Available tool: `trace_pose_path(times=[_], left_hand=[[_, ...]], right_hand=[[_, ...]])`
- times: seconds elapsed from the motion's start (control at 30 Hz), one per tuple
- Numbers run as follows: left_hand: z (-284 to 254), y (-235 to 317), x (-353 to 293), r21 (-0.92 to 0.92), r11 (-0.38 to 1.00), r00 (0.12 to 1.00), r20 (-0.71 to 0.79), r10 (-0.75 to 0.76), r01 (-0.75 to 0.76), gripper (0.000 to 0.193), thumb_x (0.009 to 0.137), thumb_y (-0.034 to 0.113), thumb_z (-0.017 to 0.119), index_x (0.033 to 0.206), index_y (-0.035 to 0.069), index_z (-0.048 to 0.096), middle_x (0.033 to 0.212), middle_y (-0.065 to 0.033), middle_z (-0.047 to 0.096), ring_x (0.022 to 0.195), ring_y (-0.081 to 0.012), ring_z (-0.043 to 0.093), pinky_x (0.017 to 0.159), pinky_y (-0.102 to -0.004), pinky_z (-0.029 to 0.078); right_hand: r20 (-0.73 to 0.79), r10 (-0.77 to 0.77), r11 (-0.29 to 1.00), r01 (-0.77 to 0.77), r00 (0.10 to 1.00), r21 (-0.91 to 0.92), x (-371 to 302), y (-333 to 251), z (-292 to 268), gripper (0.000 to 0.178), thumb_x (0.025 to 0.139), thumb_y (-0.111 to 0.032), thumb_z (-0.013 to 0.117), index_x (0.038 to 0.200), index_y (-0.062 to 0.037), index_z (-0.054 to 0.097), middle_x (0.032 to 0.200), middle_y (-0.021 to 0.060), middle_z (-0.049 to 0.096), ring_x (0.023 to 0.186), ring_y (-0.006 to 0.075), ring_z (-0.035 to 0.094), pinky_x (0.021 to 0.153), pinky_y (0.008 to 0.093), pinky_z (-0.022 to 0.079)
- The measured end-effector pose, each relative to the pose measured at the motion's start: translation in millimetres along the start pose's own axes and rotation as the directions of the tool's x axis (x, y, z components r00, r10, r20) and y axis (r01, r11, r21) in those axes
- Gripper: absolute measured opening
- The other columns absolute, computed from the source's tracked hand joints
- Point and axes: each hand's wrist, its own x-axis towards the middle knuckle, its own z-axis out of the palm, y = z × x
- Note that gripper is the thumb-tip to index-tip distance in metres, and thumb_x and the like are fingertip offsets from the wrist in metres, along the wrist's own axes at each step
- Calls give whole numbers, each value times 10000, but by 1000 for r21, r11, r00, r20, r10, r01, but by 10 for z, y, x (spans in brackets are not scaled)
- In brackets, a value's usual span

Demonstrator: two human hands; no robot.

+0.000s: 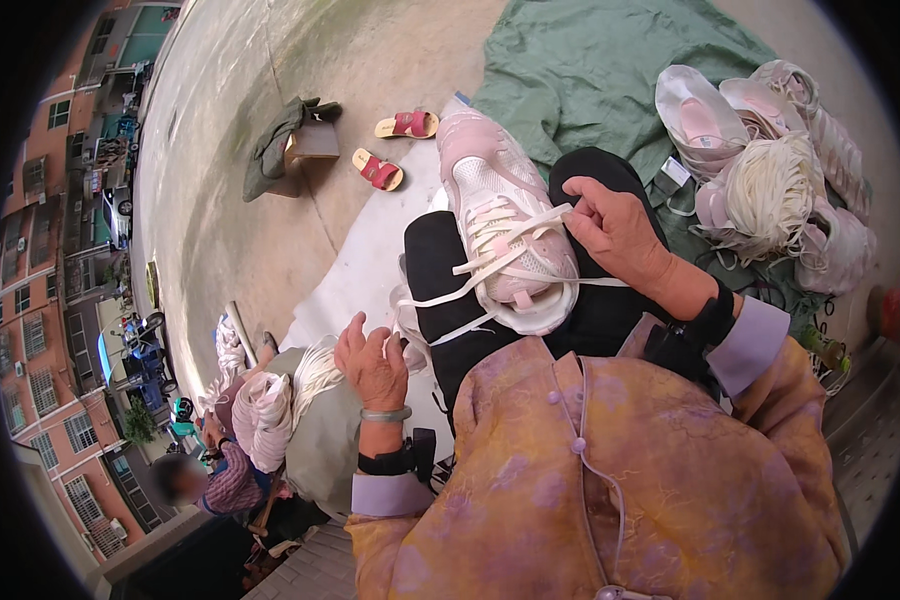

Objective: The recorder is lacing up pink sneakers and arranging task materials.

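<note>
A pale pink shoe lies on the person's lap, toe pointing to 12 o'clock. White laces already cross over its upper part, but long loose ends hang off toward 8 o'clock, so the lacing looks partly done and not yet tied. The right hand sits at 3 o'clock of the shoe, fingers pinched shut on a lace. The left hand, at 7 o'clock, curls around loose lace ends. At 2 o'clock a pile of shoes waits on a green cloth.
</note>
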Motion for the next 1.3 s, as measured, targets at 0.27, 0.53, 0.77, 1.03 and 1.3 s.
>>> trace_pose_path(times=[0.27, 0.53, 0.77, 1.03, 1.3], left_hand=[[148, 679, 478, -397, 905, 988, -47, 150, -156, 297, 697, 60, 611, 994, 48, 615, 1170, -135, 542, 1067, -338, 475, 923, -437, 316], [260, 745, 491, -334, 918, 973, 11, 229, -212, 327, 640, 46, 610, 967, 49, 603, 1149, -119, 552, 1057, -326, 488, 909, -411, 337], [230, 835, 417, -276, 921, 960, -25, 278, -274, 190, 663, 56, 598, 853, 62, 592, 1080, -103, 571, 1042, -308, 496, 905, -442, 321], [-221, 528, 234, -14, 935, 936, -1, 353, -353, 102, 689, 49, 554, 785, 80, 572, 1011, -66, 579, 1028, -296, 501, 945, -496, 288], [-401, 225, -126, 85, 965, 968, 34, 247, -249, 123, 698, 34, 579, 799, 99, 604, 1034, -73, 574, 1037, -313, 502, 979, -495, 269]], right_hand=[[181, 83, 992, -65, 980, -105, 167, 54, -14, 220, 737, -146, 575, 905, -6, 588, 582, 93, 545, 541, 197, 529, 536, 324, 424], [-138, -143, 981, 122, 980, -149, 115, -66, 79, 136, 769, -157, 567, 855, -68, 622, 724, 106, 599, 680, 299, 594, 611, 353, 466], [-172, -265, 957, 237, 949, -165, 107, -41, 125, 98, 813, -82, 560, 894, -28, 575, 779, 113, 556, 694, 283, 560, 616, 337, 451], [-161, -218, 975, 210, 962, -69, -32, -32, 203, 112, 778, -94, 563, 877, -43, 577, 778, 119, 569, 692, 318, 574, 621, 363, 461], [-27, -354, 920, 343, 935, -190, -80, -12, 262, 114, 717, -116, 596, 820, -67, 593, 739, 60, 564, 682, 256, 566, 596, 354, 408]])
